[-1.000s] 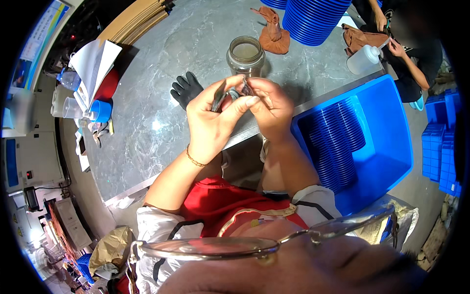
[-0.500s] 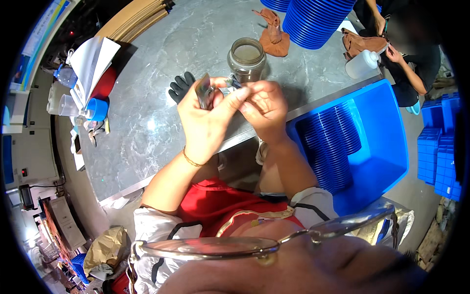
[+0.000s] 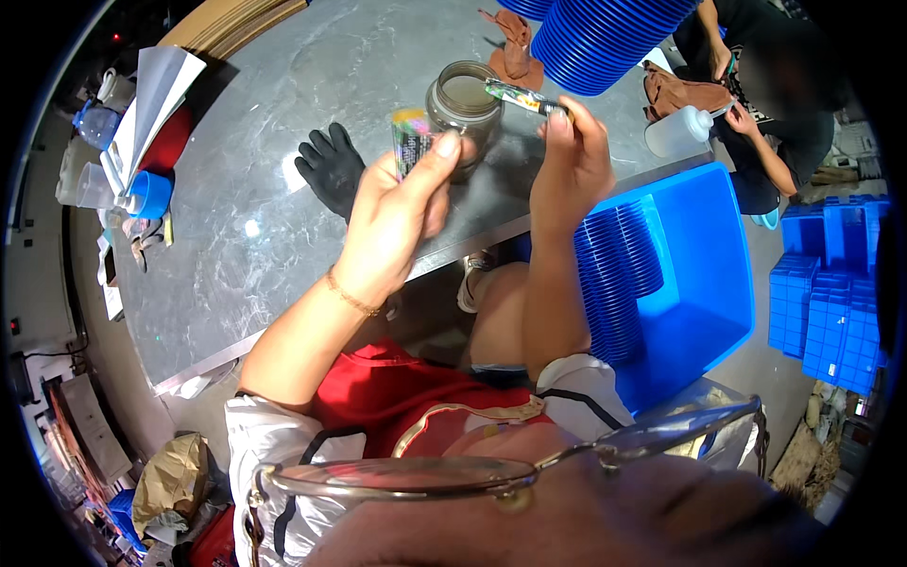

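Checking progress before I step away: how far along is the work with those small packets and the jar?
Done: the jar stands open on the grey table. In hand: the left hand holds up a shiny packet, and the right hand holds a thin sachet over the jar. Left: whether anything has been poured cannot be told.

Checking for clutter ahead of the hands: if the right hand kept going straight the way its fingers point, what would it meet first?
Probably the stack of blue lids at the far table edge: the right hand, pinching a small foil sachet, points up and away. Depth is unclear; it may pass beside the glass jar.
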Demonstrator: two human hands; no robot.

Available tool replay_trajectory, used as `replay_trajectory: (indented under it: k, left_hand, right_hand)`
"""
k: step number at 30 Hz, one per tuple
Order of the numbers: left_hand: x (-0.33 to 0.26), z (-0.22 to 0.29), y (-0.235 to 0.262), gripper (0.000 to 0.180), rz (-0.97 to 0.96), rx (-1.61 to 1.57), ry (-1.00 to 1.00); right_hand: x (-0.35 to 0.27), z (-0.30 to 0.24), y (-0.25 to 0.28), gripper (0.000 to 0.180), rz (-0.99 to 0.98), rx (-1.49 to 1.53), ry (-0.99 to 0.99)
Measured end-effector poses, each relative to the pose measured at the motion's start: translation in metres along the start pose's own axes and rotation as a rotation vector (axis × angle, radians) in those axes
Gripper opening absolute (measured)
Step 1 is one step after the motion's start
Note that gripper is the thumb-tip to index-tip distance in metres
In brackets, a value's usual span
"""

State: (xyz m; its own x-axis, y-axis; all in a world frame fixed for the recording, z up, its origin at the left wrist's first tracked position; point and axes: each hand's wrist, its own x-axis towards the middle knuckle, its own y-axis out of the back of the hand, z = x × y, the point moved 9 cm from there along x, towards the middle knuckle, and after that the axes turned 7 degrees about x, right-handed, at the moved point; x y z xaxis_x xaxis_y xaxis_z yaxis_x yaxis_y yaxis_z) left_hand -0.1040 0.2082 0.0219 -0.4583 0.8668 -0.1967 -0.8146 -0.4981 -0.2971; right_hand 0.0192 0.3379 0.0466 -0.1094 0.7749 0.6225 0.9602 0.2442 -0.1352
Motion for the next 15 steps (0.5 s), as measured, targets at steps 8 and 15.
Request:
replay_trajectory:
  k: [8,15]
  left_hand:
    - [-0.108,0.014,-0.082,0.049,-0.836,-0.236,0.299]
    - [-0.109,0.013,-0.086,0.038,-0.936,-0.25,0.27]
  right_hand:
    - [0.043,-0.032,-0.044,0.01,-0.189,-0.136,0.156]
    - [0.037,-0.044,-0.07,0.005,-0.322,-0.305,0.255]
